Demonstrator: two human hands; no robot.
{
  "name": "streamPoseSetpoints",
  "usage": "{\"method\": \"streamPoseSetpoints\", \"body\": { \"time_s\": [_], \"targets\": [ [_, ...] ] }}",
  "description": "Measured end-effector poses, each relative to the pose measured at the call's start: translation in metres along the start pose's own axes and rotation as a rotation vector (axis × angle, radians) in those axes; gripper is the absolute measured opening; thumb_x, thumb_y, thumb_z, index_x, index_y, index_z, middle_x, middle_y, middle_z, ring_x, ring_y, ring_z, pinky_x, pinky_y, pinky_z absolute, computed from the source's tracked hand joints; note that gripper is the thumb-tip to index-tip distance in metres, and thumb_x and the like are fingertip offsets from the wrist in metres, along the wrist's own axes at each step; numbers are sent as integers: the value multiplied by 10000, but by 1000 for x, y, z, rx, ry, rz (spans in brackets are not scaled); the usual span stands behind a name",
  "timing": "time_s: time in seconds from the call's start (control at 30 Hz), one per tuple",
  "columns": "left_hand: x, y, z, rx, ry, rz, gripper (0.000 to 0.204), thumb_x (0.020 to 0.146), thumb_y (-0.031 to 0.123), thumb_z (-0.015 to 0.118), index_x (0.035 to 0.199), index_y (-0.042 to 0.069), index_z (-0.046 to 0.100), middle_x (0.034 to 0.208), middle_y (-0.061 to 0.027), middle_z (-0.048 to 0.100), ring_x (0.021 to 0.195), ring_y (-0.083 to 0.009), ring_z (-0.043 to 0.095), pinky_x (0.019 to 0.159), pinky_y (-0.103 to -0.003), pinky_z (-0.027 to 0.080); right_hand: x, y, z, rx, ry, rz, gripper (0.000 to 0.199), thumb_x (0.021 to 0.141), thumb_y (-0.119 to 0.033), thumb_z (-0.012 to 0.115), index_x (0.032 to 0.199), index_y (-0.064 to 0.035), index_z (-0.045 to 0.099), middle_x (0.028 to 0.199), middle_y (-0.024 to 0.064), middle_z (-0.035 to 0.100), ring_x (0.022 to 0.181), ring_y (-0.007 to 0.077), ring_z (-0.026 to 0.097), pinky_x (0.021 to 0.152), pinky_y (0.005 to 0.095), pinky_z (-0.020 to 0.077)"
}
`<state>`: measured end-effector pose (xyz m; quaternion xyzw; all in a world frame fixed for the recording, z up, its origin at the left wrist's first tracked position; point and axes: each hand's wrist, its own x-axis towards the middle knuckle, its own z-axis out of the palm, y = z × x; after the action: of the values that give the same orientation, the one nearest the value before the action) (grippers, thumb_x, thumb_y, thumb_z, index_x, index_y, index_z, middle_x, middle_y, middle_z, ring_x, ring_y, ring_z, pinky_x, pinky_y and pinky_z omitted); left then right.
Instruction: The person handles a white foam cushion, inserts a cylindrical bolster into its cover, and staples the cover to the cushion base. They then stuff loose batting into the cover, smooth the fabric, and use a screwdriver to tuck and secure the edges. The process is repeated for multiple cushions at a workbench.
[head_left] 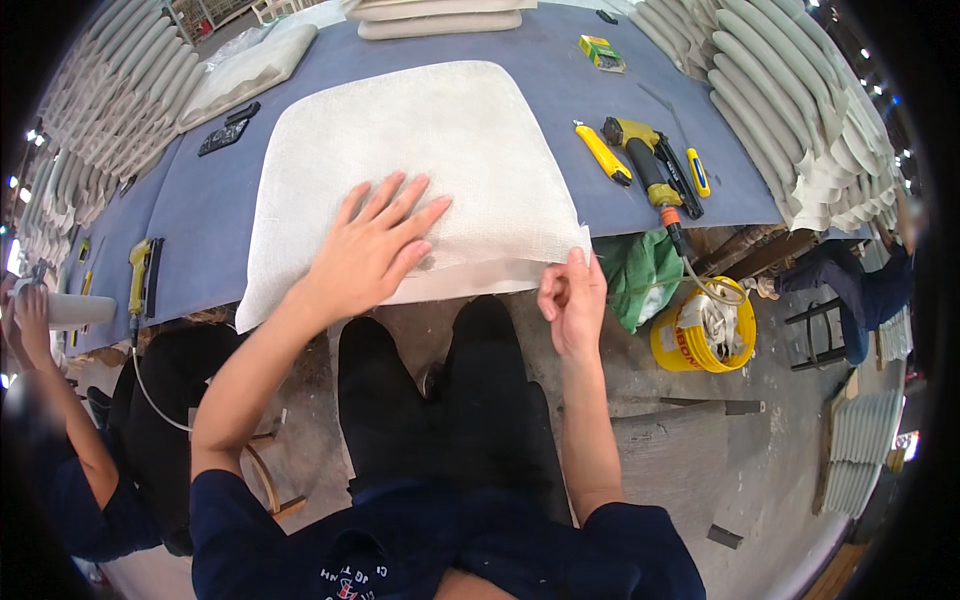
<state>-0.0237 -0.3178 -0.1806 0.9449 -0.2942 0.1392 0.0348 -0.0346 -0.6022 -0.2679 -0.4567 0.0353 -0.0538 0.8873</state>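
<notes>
Left hand [372,245] spread flat on white cushion [410,120], right hand [575,305] pinching its fabric edge [584,237] at near right corner, yellow cutter [603,154] alongside on blue-grey worktop [560,85].

Worktable [650,105]: one, broad, blue-grey top, spanning the upper half of the frame. Floor [670,490]: grey, concrete-like, scuffed, lower centre to lower right. Stool [820,357]: one, dark frame, right side. Panel stack [862,450]: pale, ribbed edges, lower right. Lights [864,52]: small bright points, upper right and far left, against dark surroundings.
</notes>
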Motion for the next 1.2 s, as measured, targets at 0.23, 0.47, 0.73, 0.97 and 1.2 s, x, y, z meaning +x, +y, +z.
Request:
{"method": "streamPoseSetpoints", "body": {
  "time_s": [0.23, 0.47, 0.73, 0.97, 1.2],
  "targets": [
    [37, -12, -3, -16, -161, 133, 556, 1138, 373, 431, 1680, 251, 403, 1778, -112, 273, 1641, -391, 213, 1320, -597, 155, 17, -7, -31, -481, -241, 65, 494, 1108, -440, 623, 769, -81, 635, 583, -41, 526, 475, 44, 431, 445, 244, 300],
    [84, 13, 19, 114, -139, 295, 551, 1130, 461, 427, 1671, 362, 395, 1791, -77, 241, 1629, -455, 200, 1267, -720, 175, 29, 9, -54, -423, -292, 167, 526, 1110, -421, 618, 749, -43, 677, 588, -28, 547, 505, 53, 481, 475, 234, 340],
    [100, 39, 36, 88, -41, 282, 558, 1101, 519, 450, 1647, 411, 416, 1784, -33, 267, 1616, -447, 246, 1244, -744, 209, 23, 32, -49, -289, -409, 31, 617, 1167, -497, 405, 1132, 49, 690, 893, 195, 797, 510, 131, 609, 474, 245, 382],
    [97, 35, 40, 58, 23, 285, 563, 1093, 515, 474, 1643, 408, 423, 1768, -41, 308, 1593, -461, 296, 1226, -747, 251, 24, 36, -12, -201, -489, 138, 409, 1030, -106, 700, 1380, 17, 527, 985, 191, 792, 573, 144, 627, 532, 264, 508],
    [97, 32, 44, 23, 78, 293, 597, 1061, 520, 532, 1637, 406, 427, 1743, -64, 350, 1571, -469, 334, 1190, -770, 294, 36, 29, -4, -258, -525, 198, 297, 1135, -238, 576, 1293, 13, 555, 871, 145, 753, 598, 165, 635, 527, 269, 497]
  ]
}}
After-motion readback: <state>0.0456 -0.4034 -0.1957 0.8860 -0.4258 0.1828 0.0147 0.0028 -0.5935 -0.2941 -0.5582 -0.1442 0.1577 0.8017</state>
